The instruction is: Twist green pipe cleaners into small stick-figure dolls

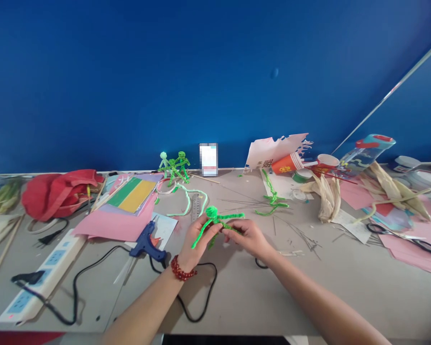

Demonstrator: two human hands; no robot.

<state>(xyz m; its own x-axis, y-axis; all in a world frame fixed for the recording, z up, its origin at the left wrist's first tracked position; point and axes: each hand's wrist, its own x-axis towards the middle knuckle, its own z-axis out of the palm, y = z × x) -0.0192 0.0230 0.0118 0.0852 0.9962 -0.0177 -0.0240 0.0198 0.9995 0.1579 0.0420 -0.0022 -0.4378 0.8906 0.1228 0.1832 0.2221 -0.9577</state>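
The left hand (pixel 200 238) and right hand (pixel 249 238) keep narrow grips on a green pipe-cleaner figure (pixel 212 221) held between them above the bench (pixel 237 302) (close pinches like these steady the soft wire well).

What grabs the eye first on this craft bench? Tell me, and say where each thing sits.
A bright green pipe-cleaner figure stands out first, held mid-bench between the left hand, wearing a red beaded bracelet, and the right hand. A deep blue wall fills the view behind. A blue glue gun lies just left of the hands.
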